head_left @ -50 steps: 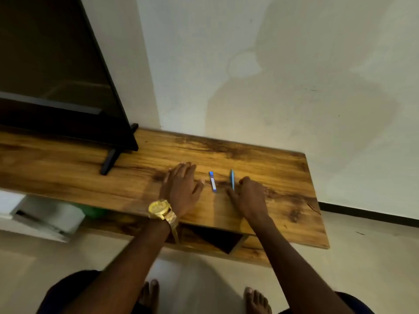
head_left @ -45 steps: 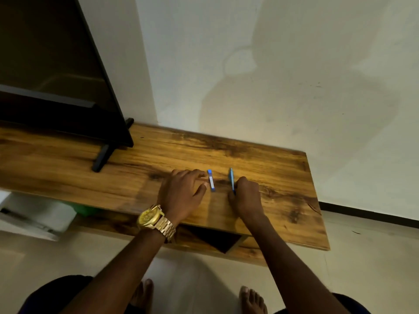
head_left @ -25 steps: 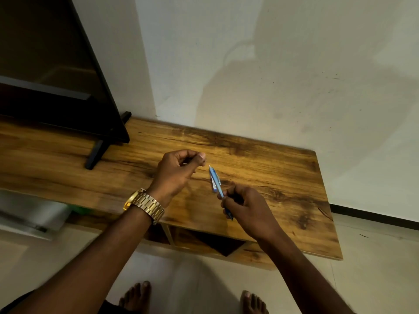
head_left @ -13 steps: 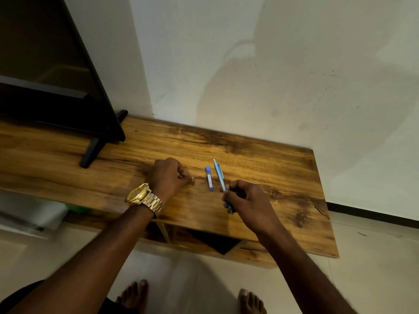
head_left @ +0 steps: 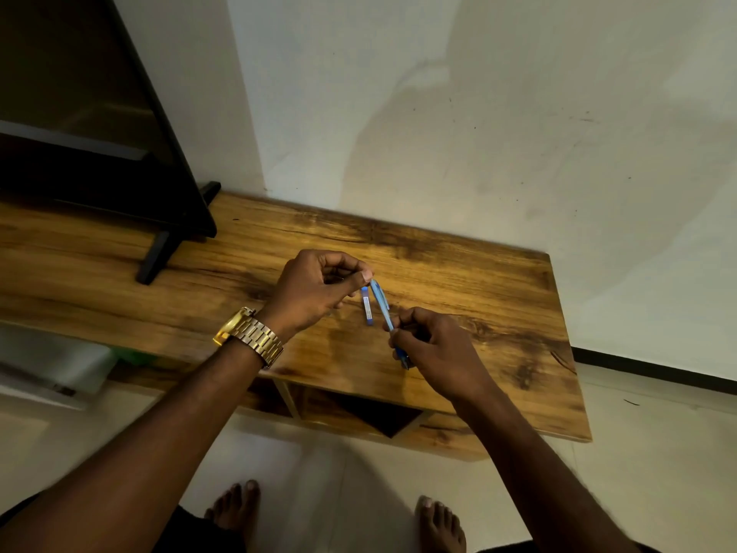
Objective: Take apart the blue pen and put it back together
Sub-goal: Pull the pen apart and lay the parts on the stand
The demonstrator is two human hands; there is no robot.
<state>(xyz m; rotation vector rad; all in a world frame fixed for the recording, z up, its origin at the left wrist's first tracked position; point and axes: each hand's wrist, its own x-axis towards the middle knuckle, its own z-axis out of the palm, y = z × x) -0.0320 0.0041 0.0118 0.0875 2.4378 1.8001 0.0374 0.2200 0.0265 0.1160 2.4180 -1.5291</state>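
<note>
The blue pen point(head_left: 382, 305) is held tilted above the wooden table point(head_left: 478, 281), its upper end pointing up and left. My right hand point(head_left: 434, 349) grips its lower half, and the pen's dark tip pokes out below the fingers. My left hand point(head_left: 319, 291), with a gold watch on the wrist, is raised with thumb and forefinger pinched together at the pen's upper end. Whether a small part sits between those fingertips is hidden. A short blue pen piece point(head_left: 367, 311) with a white label lies flat on the table just left of the pen.
A black TV point(head_left: 91, 125) stands at the table's left on a slanted foot point(head_left: 157, 255). A pale wall rises right behind the table. An open compartment point(head_left: 359, 411) lies under the tabletop, and my bare feet are on the floor below.
My left hand has lifted off the table and moved right to pinch at the pen's upper end. My right hand still holds the pen, now tilted more to the left. The short piece has stayed put.
</note>
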